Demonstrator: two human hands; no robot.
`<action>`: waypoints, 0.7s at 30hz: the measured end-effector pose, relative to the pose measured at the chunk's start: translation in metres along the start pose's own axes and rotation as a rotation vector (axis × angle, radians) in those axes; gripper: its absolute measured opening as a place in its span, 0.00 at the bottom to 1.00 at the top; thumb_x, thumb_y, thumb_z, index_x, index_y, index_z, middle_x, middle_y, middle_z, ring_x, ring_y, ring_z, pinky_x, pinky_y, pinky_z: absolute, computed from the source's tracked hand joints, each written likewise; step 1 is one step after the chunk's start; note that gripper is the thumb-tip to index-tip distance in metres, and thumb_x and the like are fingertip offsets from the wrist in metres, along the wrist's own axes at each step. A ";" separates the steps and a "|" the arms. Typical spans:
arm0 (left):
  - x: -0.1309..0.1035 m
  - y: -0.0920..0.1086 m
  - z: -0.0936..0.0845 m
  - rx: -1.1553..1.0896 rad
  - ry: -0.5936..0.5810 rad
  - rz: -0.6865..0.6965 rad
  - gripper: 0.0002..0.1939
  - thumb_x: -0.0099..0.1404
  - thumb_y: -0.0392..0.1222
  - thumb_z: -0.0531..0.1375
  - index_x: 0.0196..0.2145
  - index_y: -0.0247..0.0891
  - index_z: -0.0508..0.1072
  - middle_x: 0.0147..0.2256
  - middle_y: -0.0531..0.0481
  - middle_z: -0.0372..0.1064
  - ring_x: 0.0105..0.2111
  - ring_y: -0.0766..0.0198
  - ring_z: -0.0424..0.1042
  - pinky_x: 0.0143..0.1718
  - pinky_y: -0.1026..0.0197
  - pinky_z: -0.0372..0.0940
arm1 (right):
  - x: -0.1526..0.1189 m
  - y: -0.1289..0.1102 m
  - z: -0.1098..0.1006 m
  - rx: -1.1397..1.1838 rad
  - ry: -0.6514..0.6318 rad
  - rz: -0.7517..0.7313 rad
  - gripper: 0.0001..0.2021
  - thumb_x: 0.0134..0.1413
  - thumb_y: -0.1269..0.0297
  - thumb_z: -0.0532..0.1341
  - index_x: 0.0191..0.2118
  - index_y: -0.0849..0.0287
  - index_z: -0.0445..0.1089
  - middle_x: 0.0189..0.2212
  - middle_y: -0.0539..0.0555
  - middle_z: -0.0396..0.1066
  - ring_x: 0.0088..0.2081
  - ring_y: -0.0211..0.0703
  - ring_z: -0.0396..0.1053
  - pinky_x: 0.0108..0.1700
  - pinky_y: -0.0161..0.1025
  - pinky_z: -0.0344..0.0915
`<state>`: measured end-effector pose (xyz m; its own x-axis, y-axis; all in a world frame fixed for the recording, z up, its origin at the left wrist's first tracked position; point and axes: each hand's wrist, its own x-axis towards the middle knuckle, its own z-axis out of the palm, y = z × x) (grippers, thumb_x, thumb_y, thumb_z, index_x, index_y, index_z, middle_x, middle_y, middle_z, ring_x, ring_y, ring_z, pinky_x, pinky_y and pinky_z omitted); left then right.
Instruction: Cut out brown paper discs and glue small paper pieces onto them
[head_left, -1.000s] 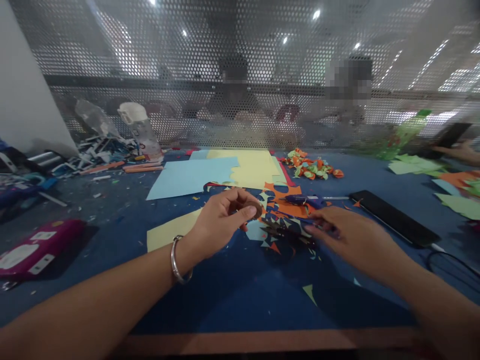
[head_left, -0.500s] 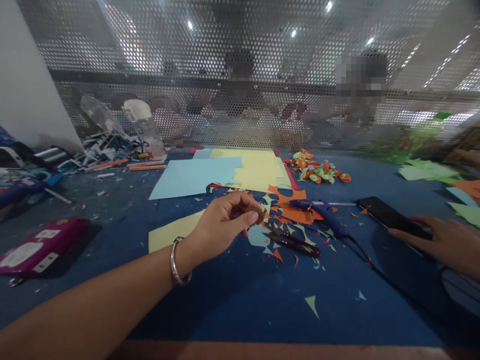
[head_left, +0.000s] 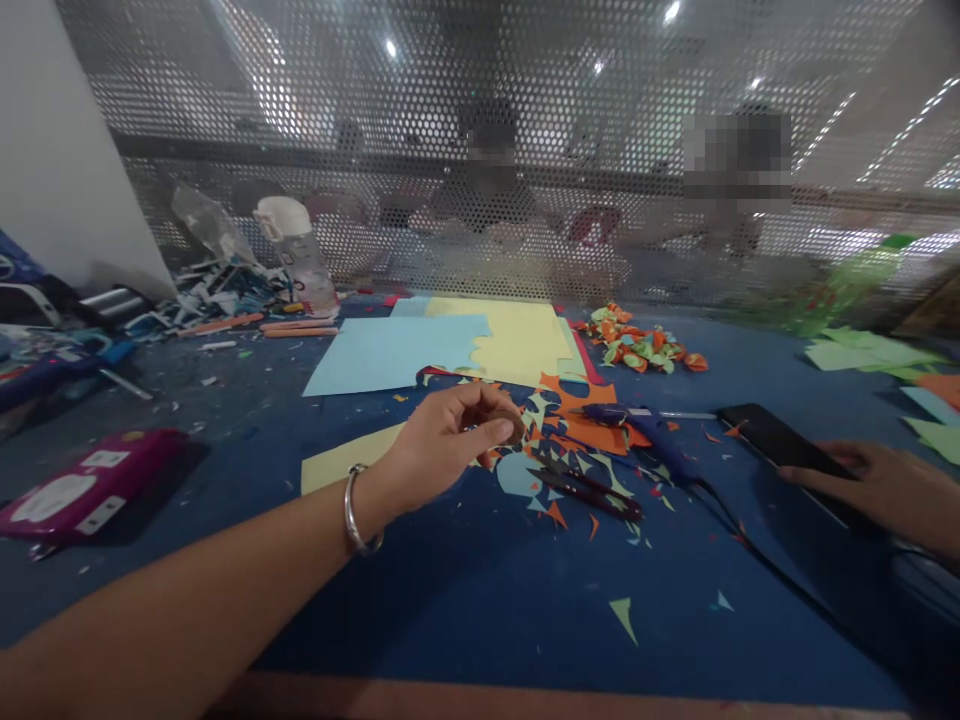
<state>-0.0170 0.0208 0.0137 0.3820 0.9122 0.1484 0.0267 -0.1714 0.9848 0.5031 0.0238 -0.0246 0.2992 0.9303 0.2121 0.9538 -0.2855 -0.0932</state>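
Note:
My left hand (head_left: 442,440), with a silver bangle at the wrist, is closed over the table's middle. Between its thumb and fingers is a small brown, rounded, disc-like piece (head_left: 511,424); part of it is hidden by the fingers. At the right edge, my right hand (head_left: 885,490) grips the near end of a black phone (head_left: 787,445) lying on the table. Dark-handled thread snips (head_left: 585,488) lie just right of my left hand. Past them rests a blue glue gun (head_left: 645,430), its cord running to the right.
Blue paper (head_left: 405,350) and yellow paper (head_left: 517,335) lie behind my left hand. Curled paper pieces (head_left: 645,345) are heaped to their right. Orange cut paper (head_left: 592,430) and scraps surround the snips. A magenta case (head_left: 97,480) and clear bottle (head_left: 300,255) stand left. Perforated screen (head_left: 420,120) behind.
The whole view has shifted slightly, with things appearing a little further right. Both hands keep their holds on the brown piece and the phone.

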 end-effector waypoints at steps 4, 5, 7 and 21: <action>0.001 0.000 -0.001 -0.009 0.002 0.003 0.06 0.63 0.40 0.64 0.37 0.36 0.74 0.35 0.48 0.71 0.33 0.67 0.69 0.27 0.66 0.68 | -0.019 -0.012 -0.012 0.073 -0.070 0.052 0.34 0.30 0.33 0.61 0.39 0.57 0.72 0.44 0.69 0.79 0.44 0.68 0.77 0.48 0.56 0.70; 0.001 0.001 -0.001 -0.006 0.003 -0.003 0.06 0.63 0.40 0.63 0.37 0.36 0.74 0.35 0.48 0.71 0.32 0.67 0.69 0.27 0.66 0.68 | -0.026 -0.016 -0.016 0.081 -0.054 0.031 0.34 0.31 0.33 0.62 0.40 0.57 0.72 0.46 0.68 0.78 0.46 0.68 0.76 0.50 0.56 0.69; 0.001 0.001 -0.001 0.000 0.010 -0.012 0.06 0.63 0.39 0.64 0.37 0.36 0.74 0.35 0.48 0.71 0.32 0.67 0.68 0.26 0.66 0.68 | -0.043 -0.023 -0.021 0.105 -0.015 0.013 0.34 0.30 0.35 0.64 0.41 0.55 0.72 0.45 0.66 0.78 0.45 0.67 0.76 0.48 0.56 0.69; -0.001 0.003 -0.001 0.067 -0.020 0.015 0.04 0.65 0.39 0.62 0.37 0.36 0.74 0.35 0.50 0.71 0.26 0.72 0.67 0.25 0.66 0.67 | -0.118 -0.043 -0.008 0.166 0.025 -0.113 0.31 0.36 0.40 0.64 0.46 0.55 0.73 0.41 0.63 0.75 0.46 0.67 0.72 0.48 0.57 0.68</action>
<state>-0.0184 0.0198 0.0167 0.4010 0.9018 0.1608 0.0820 -0.2102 0.9742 0.4268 -0.0750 -0.0380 0.1927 0.9477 0.2546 0.9646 -0.1353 -0.2262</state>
